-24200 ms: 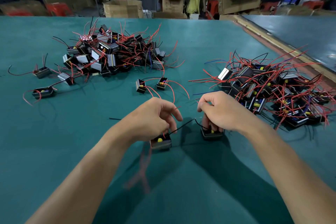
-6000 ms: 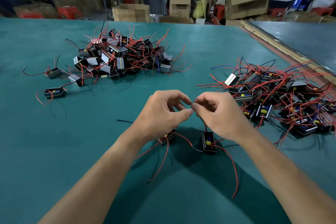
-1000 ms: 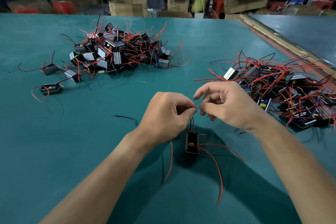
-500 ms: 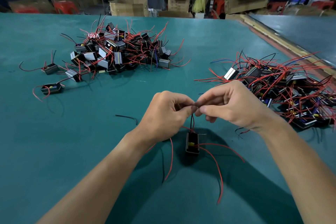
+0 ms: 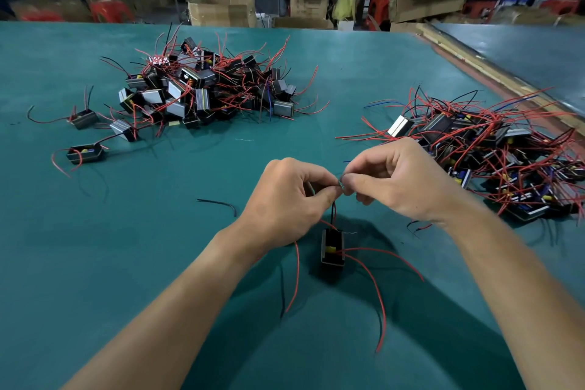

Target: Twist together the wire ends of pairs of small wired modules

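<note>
Wire ends (image 5: 341, 181) pinched by L hand (image 5: 285, 199), R hand (image 5: 402, 184).

Big teal table (image 5: 95, 263) is carrying basically everything here. A heaped left pile (image 5: 205, 89) of small modules is sitting toward the far left, with red and black leads sticking out all over. A right pile (image 5: 474, 155) is sprawling along the right side. Off the left pile, a stray module (image 5: 83, 119) is lying farthest out, a second stray (image 5: 124, 130) nearer the pile, and a third stray (image 5: 85, 153) closer in. A black wire scrap (image 5: 218, 203) is lying alone mid-table. Near the centre a single module (image 5: 332, 250) is standing on end, I think resting on the surface, its red leads (image 5: 376, 294) trailing over the table.
</note>
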